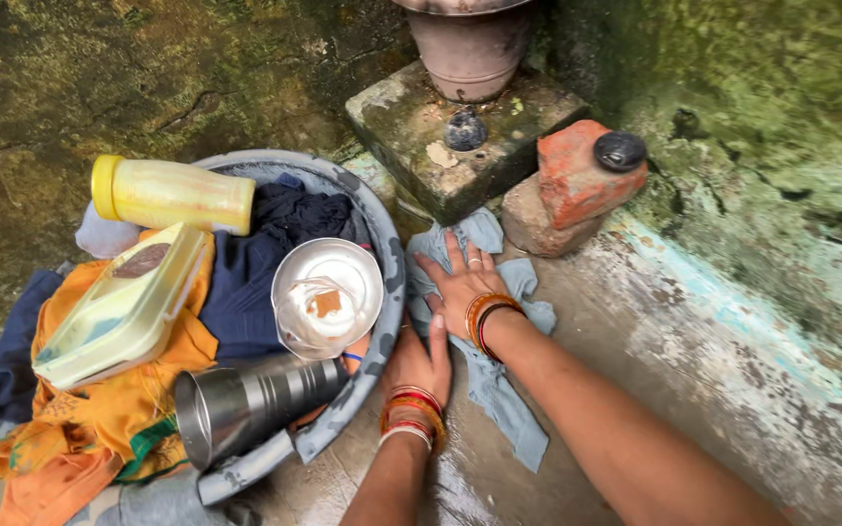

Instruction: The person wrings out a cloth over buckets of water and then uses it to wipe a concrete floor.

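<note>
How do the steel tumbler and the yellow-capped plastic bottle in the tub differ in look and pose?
The steel tumbler is shiny grey metal, open-mouthed and uncapped; the plastic bottle is translucent yellowish, closed with a yellow cap. The tumbler lies at the tub's near rim, mouth toward the camera; the bottle lies across the far side. Both lie on their sides on the clothes.

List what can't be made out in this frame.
- Head view: left hand fingers, hidden behind the basin rim.
- Head view: cloth partly covered by the right hand.
- Head view: pot top, cut off by the upper edge.
- Head view: basin's lower contents, buried under clothes, box, bottle, cup and bowl.
</note>
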